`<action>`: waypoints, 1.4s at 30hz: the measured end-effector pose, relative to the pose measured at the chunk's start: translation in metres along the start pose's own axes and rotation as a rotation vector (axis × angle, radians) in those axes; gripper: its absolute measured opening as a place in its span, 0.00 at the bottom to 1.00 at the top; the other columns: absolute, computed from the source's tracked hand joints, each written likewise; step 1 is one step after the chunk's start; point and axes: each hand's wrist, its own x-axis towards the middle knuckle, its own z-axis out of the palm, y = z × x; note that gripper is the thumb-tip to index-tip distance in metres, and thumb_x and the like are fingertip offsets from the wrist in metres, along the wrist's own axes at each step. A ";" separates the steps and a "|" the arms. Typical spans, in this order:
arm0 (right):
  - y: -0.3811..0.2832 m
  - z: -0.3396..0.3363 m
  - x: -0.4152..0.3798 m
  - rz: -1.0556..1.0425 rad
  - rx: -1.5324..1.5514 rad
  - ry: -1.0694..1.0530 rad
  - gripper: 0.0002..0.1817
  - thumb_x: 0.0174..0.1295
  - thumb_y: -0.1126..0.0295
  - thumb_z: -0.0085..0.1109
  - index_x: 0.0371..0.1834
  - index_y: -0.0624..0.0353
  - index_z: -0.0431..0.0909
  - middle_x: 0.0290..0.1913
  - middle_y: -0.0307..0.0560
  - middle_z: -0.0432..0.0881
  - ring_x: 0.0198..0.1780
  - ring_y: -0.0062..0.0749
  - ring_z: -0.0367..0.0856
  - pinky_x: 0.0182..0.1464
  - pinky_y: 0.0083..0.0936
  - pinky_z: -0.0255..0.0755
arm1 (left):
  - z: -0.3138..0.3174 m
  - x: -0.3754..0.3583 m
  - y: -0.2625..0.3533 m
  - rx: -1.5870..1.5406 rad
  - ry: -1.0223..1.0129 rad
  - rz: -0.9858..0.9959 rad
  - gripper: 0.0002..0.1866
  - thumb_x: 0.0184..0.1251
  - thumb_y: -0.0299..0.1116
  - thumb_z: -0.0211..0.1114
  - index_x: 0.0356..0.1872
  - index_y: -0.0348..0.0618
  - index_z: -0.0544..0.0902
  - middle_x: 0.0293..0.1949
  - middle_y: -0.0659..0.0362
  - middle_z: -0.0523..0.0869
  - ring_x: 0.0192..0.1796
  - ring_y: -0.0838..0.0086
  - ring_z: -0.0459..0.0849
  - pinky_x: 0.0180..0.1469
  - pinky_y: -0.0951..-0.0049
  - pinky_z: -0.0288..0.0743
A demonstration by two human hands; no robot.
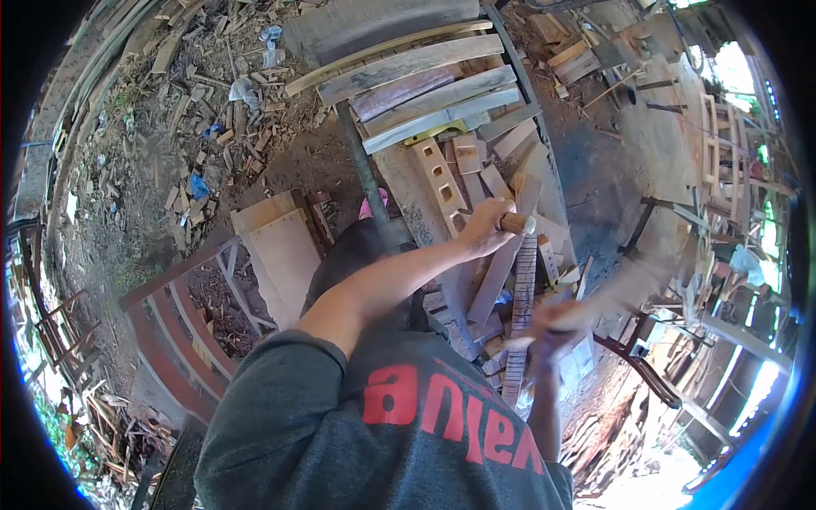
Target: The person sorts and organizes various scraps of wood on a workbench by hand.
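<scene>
My left hand [486,228] is closed around the wooden handle of a chisel [516,223]. The handle's pale, worn end shows, while the blade is hidden. Just below it in the view runs a long narrow wooden strip [524,280] crossed by several dark marks. My right hand [552,331], smeared by motion, grips a light wooden mallet [612,297] whose outline is blurred. It is over the right side of the bench near the strip. Beside my left hand lies a wooden piece with several rectangular mortises [442,184].
Several boards [416,64] lie across the far end of the bench. Wood offcuts surround the work. A yellow-green tool [438,132] lies by the boards. Left stand pale panels [276,255] and a red-brown slatted frame [183,331]. Scraps litter the ground [170,127].
</scene>
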 end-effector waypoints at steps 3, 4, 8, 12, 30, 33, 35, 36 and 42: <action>0.017 0.024 0.013 -0.015 -1.809 -0.061 0.23 0.49 0.67 0.73 0.44 0.61 0.72 0.30 0.44 0.77 0.35 0.33 0.77 0.37 0.29 0.72 | 0.016 -0.003 -0.024 -0.236 -0.077 -0.013 0.12 0.49 0.28 0.73 0.29 0.43 0.75 0.27 0.51 0.77 0.35 0.51 0.77 0.38 0.56 0.67; 0.005 0.043 0.020 -0.044 -1.687 -0.056 0.24 0.48 0.67 0.74 0.44 0.63 0.71 0.29 0.44 0.77 0.33 0.33 0.78 0.36 0.30 0.73 | 0.008 0.002 -0.021 -0.228 -0.056 -0.012 0.12 0.49 0.28 0.73 0.29 0.43 0.75 0.27 0.51 0.77 0.35 0.51 0.77 0.38 0.56 0.67; -0.017 0.064 0.013 -0.538 -1.194 0.047 0.22 0.48 0.71 0.71 0.43 0.67 0.70 0.24 0.37 0.75 0.27 0.26 0.75 0.30 0.29 0.72 | -0.005 -0.003 0.006 0.000 -0.034 -0.012 0.11 0.50 0.29 0.73 0.27 0.43 0.75 0.27 0.51 0.77 0.35 0.51 0.78 0.38 0.57 0.67; 0.003 0.008 0.010 0.128 -1.406 0.069 0.24 0.49 0.72 0.69 0.47 0.69 0.69 0.30 0.41 0.77 0.36 0.27 0.76 0.42 0.32 0.73 | -0.007 0.000 0.006 -0.060 -0.040 -0.034 0.14 0.50 0.29 0.74 0.27 0.42 0.73 0.27 0.55 0.73 0.33 0.57 0.75 0.37 0.61 0.65; -0.004 0.085 0.034 -0.409 -1.153 0.047 0.30 0.51 0.77 0.69 0.56 0.67 0.65 0.28 0.42 0.75 0.28 0.28 0.77 0.28 0.25 0.73 | -0.039 0.019 0.006 -0.185 -0.243 -0.256 0.15 0.62 0.32 0.71 0.49 0.42 0.81 0.38 0.62 0.83 0.45 0.80 0.79 0.48 0.73 0.73; 0.029 0.047 0.039 -0.130 -1.937 -0.173 0.32 0.48 0.65 0.71 0.54 0.66 0.69 0.31 0.57 0.82 0.34 0.44 0.84 0.36 0.34 0.78 | -0.046 0.022 0.017 -0.493 -0.266 -0.337 0.17 0.63 0.26 0.67 0.54 0.42 0.80 0.40 0.66 0.83 0.44 0.82 0.77 0.50 0.76 0.72; 0.027 0.047 0.045 -0.083 -1.798 -0.121 0.33 0.46 0.64 0.72 0.53 0.68 0.68 0.33 0.62 0.82 0.36 0.46 0.85 0.38 0.37 0.78 | -0.041 0.025 0.007 -0.473 -0.262 -0.330 0.19 0.63 0.25 0.67 0.56 0.42 0.79 0.41 0.66 0.83 0.44 0.82 0.78 0.51 0.77 0.72; 0.015 0.066 0.049 -0.057 -1.721 -0.147 0.32 0.46 0.65 0.73 0.52 0.67 0.68 0.32 0.61 0.82 0.36 0.44 0.85 0.38 0.36 0.78 | -0.043 0.024 0.000 -0.447 -0.245 -0.345 0.21 0.63 0.25 0.67 0.58 0.42 0.79 0.42 0.67 0.83 0.45 0.82 0.78 0.53 0.78 0.71; 0.023 0.082 0.042 -0.361 -1.489 -0.007 0.24 0.49 0.69 0.71 0.47 0.63 0.70 0.33 0.53 0.82 0.35 0.33 0.83 0.32 0.30 0.76 | -0.050 0.031 0.001 -0.435 -0.269 -0.358 0.12 0.63 0.28 0.70 0.29 0.51 0.72 0.25 0.74 0.64 0.27 0.87 0.62 0.31 0.82 0.58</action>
